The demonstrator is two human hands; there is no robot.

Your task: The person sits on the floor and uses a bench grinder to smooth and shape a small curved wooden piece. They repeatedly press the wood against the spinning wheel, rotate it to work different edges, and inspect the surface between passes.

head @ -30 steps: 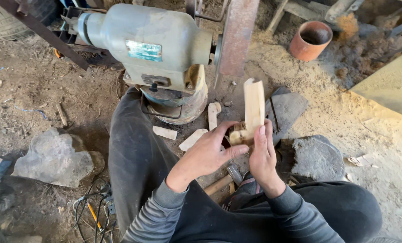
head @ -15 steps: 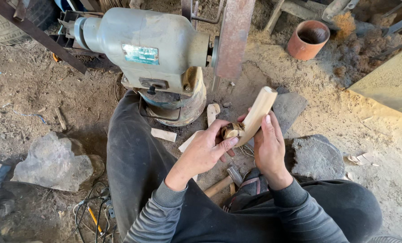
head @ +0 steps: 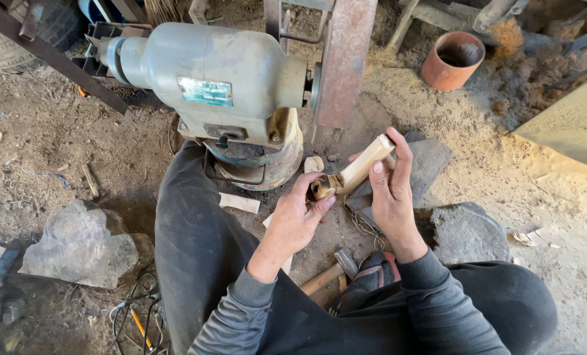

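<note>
The person is holding a pale wooden piece (head: 359, 172) in both hands just before the sanding belt (head: 343, 62). The left hand (head: 298, 213) is pinching its dark lower end; the right hand (head: 393, 190) fingers are wrapping the upper part, tilting it for a look.

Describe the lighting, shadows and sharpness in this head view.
Head view: soft daylight, brightest on the sawdust ground at right; dimmer and shadowed at left around the rock. No glare. Left hand, right hand and wood piece are sharp.
</note>
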